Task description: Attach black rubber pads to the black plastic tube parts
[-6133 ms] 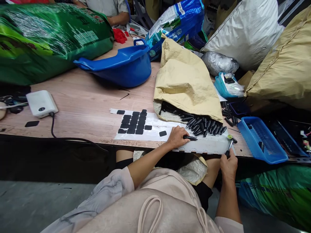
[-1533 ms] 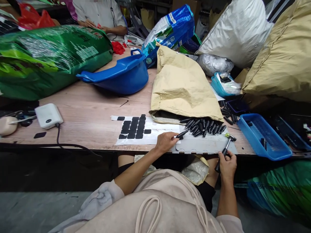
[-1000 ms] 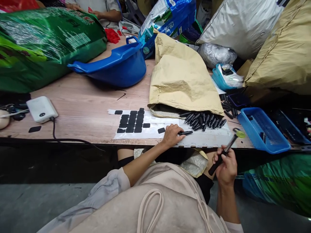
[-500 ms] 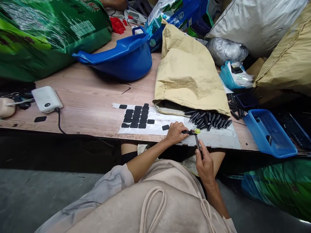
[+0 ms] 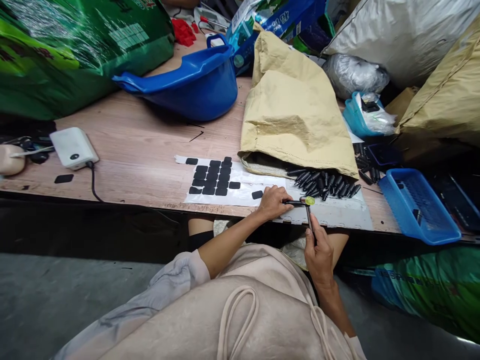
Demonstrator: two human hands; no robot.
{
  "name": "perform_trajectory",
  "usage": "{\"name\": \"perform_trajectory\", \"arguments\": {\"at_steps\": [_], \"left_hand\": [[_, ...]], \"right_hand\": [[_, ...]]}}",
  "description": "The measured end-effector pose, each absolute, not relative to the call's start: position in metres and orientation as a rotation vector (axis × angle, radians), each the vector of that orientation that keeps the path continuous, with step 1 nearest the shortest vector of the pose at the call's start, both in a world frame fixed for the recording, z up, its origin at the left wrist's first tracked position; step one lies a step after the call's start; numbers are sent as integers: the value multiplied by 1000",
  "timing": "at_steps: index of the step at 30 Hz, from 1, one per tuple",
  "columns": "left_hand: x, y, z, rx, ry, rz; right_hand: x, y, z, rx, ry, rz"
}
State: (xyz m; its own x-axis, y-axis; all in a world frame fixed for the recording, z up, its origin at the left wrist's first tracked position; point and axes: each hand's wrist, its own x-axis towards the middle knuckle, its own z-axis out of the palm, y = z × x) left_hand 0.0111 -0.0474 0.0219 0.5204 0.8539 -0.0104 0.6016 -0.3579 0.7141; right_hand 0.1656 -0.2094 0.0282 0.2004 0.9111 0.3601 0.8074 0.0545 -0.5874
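Note:
My left hand [image 5: 274, 203] pinches a slim black pen-like tube [image 5: 294, 202] lying sideways over the grey sheet [image 5: 339, 216] at the table's front edge. In my right hand [image 5: 318, 246] is a small hammer [image 5: 309, 214] with a yellow-green face, gripped by its dark handle. Its head is at the right end of the tube, touching or very close. Just behind lies a pile of similar black tubes [image 5: 324, 185], spilling from the mouth of a tan sack [image 5: 296, 105]. Left of my left hand, black rounded patches [image 5: 212, 176] lie on a white sheet [image 5: 243, 196].
A blue basin [image 5: 187, 87] stands behind the sheet. At right is a blue plastic basket [image 5: 420, 205] holding a few small pieces. A white box with a cable [image 5: 74, 147] sits left. Large bags [image 5: 86, 55] crowd the back, and part of another person's arm shows there.
The hammer has come from the right, where it was raised, to the tube's end. My left hand keeps its hold on the tube. The view has tilted down somewhat.

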Motion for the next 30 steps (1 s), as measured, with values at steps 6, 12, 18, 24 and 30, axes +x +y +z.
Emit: {"name": "perform_trajectory", "arguments": {"at_steps": [6, 12, 18, 24, 30], "left_hand": [[11, -48, 23, 2097, 1199, 480], [11, -50, 23, 2113, 1212, 519], [11, -52, 26, 2134, 1213, 516], [11, -51, 23, 2148, 1206, 499], [4, -54, 21, 2150, 1105, 579]], "right_hand": [[163, -210, 24, -1781, -1617, 222], [180, -213, 33, -1853, -1435, 145], [232, -214, 27, -2145, -1137, -7], [260, -208, 2, -2219, -1113, 46], [253, -199, -3, -2209, -1115, -9]]}}
